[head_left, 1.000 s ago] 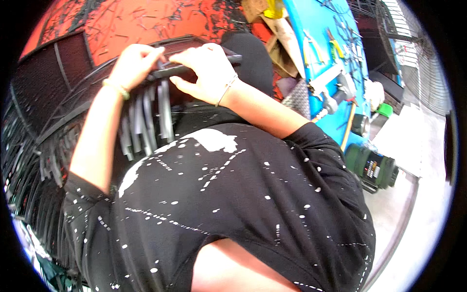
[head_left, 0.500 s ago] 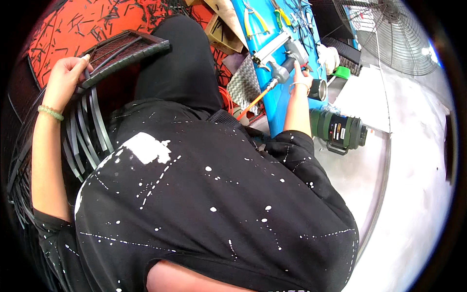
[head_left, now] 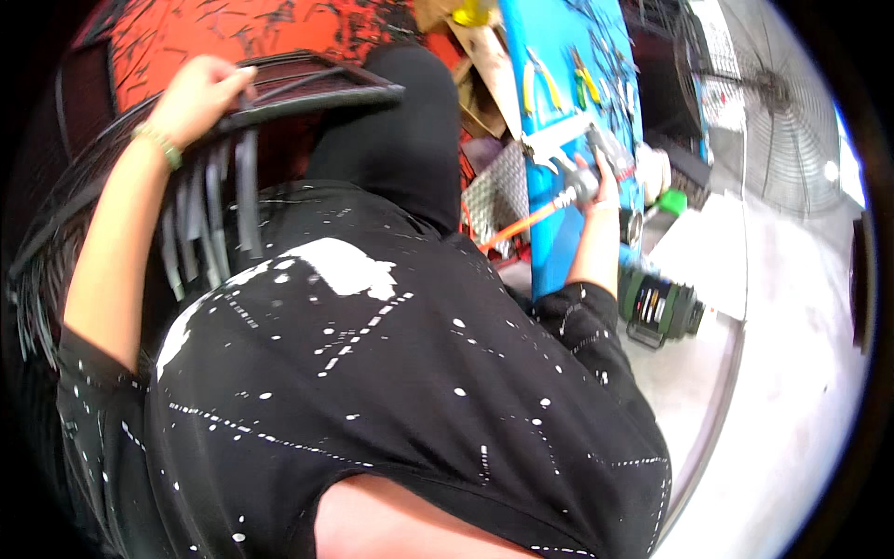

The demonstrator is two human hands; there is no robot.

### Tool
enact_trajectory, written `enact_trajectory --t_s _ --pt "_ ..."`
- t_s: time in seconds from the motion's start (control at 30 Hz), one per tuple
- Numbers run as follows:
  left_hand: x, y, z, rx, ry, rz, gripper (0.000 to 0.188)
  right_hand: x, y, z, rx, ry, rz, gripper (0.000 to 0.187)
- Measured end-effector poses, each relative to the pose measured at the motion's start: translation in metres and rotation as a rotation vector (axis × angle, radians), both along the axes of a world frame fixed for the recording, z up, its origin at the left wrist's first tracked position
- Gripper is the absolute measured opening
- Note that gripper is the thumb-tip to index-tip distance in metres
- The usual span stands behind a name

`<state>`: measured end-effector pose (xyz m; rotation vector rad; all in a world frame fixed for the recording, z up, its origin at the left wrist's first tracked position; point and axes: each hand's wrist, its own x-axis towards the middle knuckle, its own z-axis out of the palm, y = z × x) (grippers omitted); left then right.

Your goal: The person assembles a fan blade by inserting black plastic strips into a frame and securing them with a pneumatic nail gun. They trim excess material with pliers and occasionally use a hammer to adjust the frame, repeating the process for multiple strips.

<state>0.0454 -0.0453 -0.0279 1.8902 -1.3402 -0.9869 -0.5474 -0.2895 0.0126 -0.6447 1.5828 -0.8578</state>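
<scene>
My left hand [head_left: 203, 98] pinches at the edge of a black woven wicker frame [head_left: 358, 97]; its fingertips are slightly blurred, and a strip between them cannot be made out. Several loose flat grey-black strips [head_left: 247, 191] hang from the frame below this hand. On the right, my right hand [head_left: 603, 191] is wrapped round the grip of a grey air stapler [head_left: 607, 149], held over the blue bench [head_left: 551, 256]. An orange air hose [head_left: 526, 224] runs from the stapler's grip down to the left. The stapler's nose is apart from the frame.
Yellow-handled pliers [head_left: 549, 86] and green-and-yellow cutters [head_left: 587, 82] lie on the bench. Short black offcuts litter a red surface [head_left: 205, 37] at the far left. A dark green cylinder [head_left: 659, 307] stands beside my right forearm. A large fan [head_left: 782, 121] is at the far right.
The whole view has shifted, so most things appear farther right and lower. My left hand stays at the frame, and my right hand keeps hold of the air stapler.
</scene>
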Motion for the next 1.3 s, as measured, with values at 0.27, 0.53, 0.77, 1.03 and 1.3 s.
enact_trajectory --t_s 0.27,0.53,0.77,1.03,1.3 --pt "-0.010 -0.007 0.007 -0.011 -0.053 0.007 0.036 0.028 0.008 0.042 -0.130 0.221 0.198 0.021" --pt "-0.009 -0.003 0.013 0.016 -0.041 0.065 0.035 0.234 0.133 0.109 -0.537 0.561 0.953 0.037" --pt "-0.009 -0.005 0.008 -0.095 -0.041 0.080 0.034 0.300 0.172 0.109 -0.972 0.842 1.753 0.059" --pt "-0.011 -0.005 0.006 -0.111 -0.048 0.099 0.032 0.316 0.187 0.107 -0.913 0.848 1.863 0.070" --pt "-0.011 -0.005 0.005 -0.128 -0.071 0.099 0.032 0.323 0.191 0.106 -0.929 0.857 1.841 0.064"
